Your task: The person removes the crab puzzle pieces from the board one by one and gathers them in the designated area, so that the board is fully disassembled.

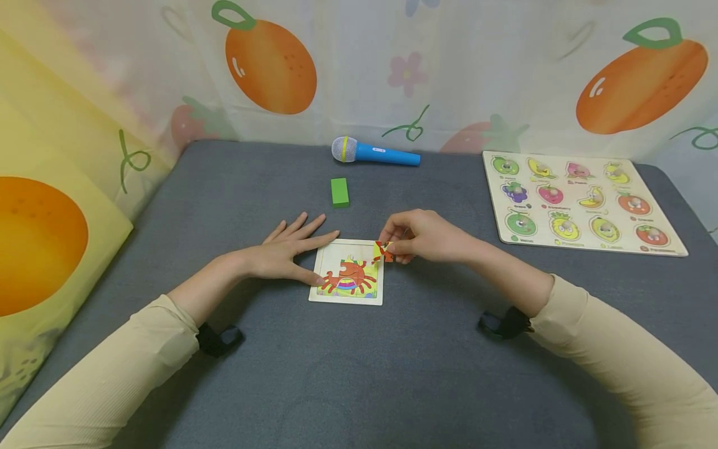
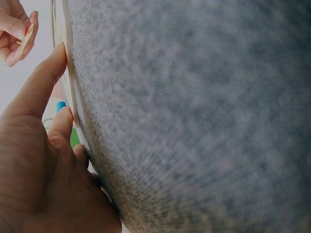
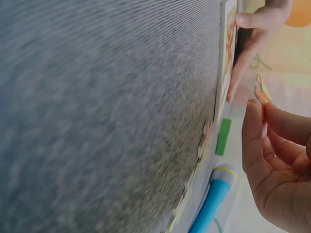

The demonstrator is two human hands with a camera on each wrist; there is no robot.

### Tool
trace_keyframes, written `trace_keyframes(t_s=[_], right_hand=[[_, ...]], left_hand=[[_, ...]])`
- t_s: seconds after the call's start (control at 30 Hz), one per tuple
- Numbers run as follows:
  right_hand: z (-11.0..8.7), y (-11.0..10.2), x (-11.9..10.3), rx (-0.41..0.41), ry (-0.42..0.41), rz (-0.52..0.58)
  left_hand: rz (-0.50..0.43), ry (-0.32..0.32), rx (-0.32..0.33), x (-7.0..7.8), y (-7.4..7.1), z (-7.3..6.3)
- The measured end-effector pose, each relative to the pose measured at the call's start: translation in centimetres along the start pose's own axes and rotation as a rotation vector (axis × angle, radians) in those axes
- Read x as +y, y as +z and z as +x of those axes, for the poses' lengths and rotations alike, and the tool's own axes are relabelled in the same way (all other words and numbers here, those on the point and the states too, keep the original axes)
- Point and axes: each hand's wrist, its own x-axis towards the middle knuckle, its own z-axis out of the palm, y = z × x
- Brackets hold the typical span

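Note:
A small square jigsaw puzzle with a pale wooden frame (image 1: pixel 346 303) lies on the grey table, its lower part showing a red crab picture (image 1: pixel 352 274). Bare board shows across the upper part of the tray. My left hand (image 1: pixel 280 251) is spread flat at the frame's left side, thumb over the lower left edge and index finger by the top left corner. Between thumb and fingers, my right hand (image 1: pixel 419 237) pinches a red and yellow puzzle piece (image 1: pixel 384 251) above the frame's right edge. The right wrist view shows this puzzle piece (image 3: pixel 261 92) raised off the table.
Behind the puzzle lies a green block (image 1: pixel 339 193), with a blue toy microphone (image 1: pixel 387 154) farther back. A fruit peg board (image 1: pixel 583 244) rests at the back right. A curtain with printed fruit (image 1: pixel 359 75) hangs along the far edge.

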Motion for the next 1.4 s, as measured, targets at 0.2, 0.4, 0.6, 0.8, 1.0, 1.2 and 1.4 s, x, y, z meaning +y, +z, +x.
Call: trace_keyframes(t_s=[0.2, 0.4, 0.6, 0.8, 1.0, 1.2, 1.4], right_hand=[[-0.5, -0.4, 0.9, -0.022, 0.026, 0.021], [-1.2, -0.6, 1.4, -0.047, 0.033, 0.028], [-1.7, -0.7, 2.0, -0.058, 0.054, 0.023], [-1.9, -0.7, 2.2, -0.076, 0.083, 0.016], [-2.0, -0.6, 2.3, -0.082, 0.089, 0.012], [-2.0, -0.5, 2.6, -0.09, 0.11, 0.012], [-2.0, -0.4, 2.6, -0.083, 0.117, -0.004]], left_hand=[[-0.001, 0.005, 0.001, 0.0, 0.0, 0.0], [-0.007, 0.009, 0.002, -0.1, 0.0, -0.1], [-0.01, 0.007, 0.0, -0.1, 0.0, -0.1], [-0.012, 0.006, 0.0, 0.0, 0.0, -0.2], [-0.011, 0.004, -0.003, -0.1, 0.0, -0.2], [-0.01, 0.003, 0.0, -0.1, 0.1, -0.1], [-0.009, 0.0, 0.002, -0.1, 0.1, -0.1]])
